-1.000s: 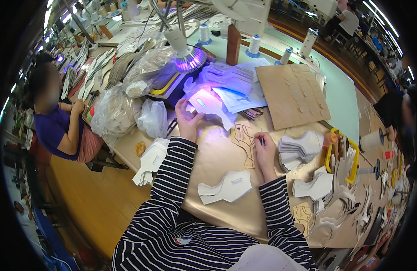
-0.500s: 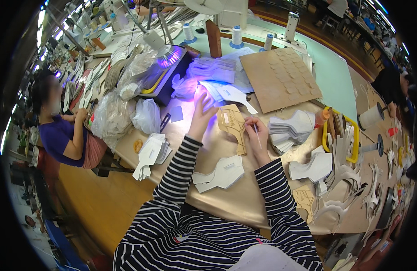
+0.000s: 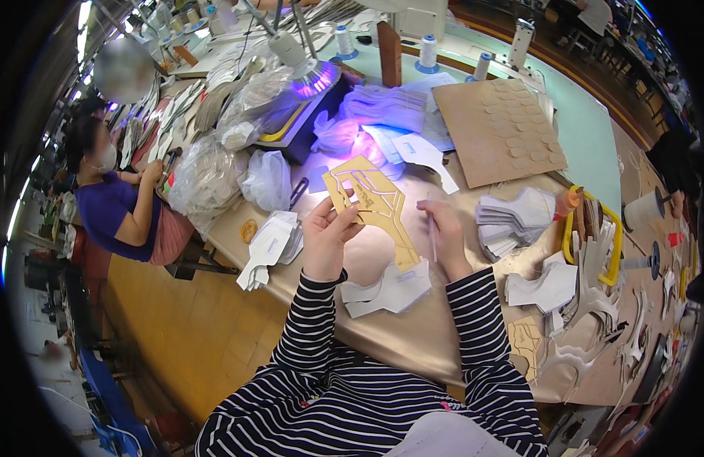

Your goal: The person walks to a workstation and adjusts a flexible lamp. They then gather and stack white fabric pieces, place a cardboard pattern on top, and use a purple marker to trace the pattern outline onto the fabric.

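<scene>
A flat yellow cut-out template [image 3: 371, 194], with slots in it, is pinched at its left edge by my left hand [image 3: 326, 242]. It is held tilted above the table, its narrow lower end over a small stack of white cut pieces [image 3: 394, 291]. Just right of the template, apart from it, my right hand [image 3: 449, 238] is closed on a thin pale marking pen [image 3: 433, 234] that points downward. More white cut pieces [image 3: 270, 250] lie to the left of my left hand. On the other side, a fanned pile of white pieces [image 3: 512, 212] lies beyond my right hand.
A lamp [image 3: 312, 76] casts purple light over white pieces at the back. Behind my hands is a brown board [image 3: 489, 137]. Plastic bags [image 3: 267, 179] stand left; a yellow-rimmed basket [image 3: 612, 259] and another yellow template [image 3: 525, 344] are right. A co-worker [image 3: 116, 206] sits left.
My left hand has come back from the lamp light and taken hold of the template, which has moved left and up off the table. My right hand has let go of it, keeping the pen.
</scene>
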A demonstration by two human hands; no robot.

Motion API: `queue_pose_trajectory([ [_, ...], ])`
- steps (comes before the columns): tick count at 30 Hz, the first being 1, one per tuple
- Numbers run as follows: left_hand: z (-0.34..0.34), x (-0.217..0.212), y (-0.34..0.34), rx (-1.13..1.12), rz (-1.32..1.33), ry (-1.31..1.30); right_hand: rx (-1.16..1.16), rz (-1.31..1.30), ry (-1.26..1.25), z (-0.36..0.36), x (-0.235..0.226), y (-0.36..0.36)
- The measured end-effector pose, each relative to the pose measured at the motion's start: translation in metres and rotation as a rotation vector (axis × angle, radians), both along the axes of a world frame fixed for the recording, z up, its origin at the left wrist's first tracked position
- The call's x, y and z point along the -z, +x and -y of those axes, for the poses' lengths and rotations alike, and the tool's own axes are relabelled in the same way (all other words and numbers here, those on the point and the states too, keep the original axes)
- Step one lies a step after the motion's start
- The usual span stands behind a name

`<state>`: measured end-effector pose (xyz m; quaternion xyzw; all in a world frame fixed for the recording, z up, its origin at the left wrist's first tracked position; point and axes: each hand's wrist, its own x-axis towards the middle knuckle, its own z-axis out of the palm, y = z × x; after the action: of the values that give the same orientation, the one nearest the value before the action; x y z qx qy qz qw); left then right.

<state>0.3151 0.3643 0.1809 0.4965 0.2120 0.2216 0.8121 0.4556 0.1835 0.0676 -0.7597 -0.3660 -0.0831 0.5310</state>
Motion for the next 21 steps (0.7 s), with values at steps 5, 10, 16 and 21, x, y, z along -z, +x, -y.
queue_pose_trajectory([
  [5, 0.003, -0.007, -0.019, -0.038, 0.031, 0.027, 0.052, 0.068, -0.083, -0.009, 0.004, 0.003],
  [10, -0.002, 0.03, -0.024, -0.186, 0.261, 0.549, 0.102, -0.029, -0.021, -0.006, 0.001, -0.001],
  [16, -0.011, 0.1, -0.04, -0.1, 0.092, 0.53, 0.05, 0.026, -0.029, -0.007, -0.036, -0.006],
  [21, -0.016, 0.13, -0.05, -0.097, -0.111, 0.381, -0.113, 0.158, -0.008, -0.05, -0.088, 0.001],
])
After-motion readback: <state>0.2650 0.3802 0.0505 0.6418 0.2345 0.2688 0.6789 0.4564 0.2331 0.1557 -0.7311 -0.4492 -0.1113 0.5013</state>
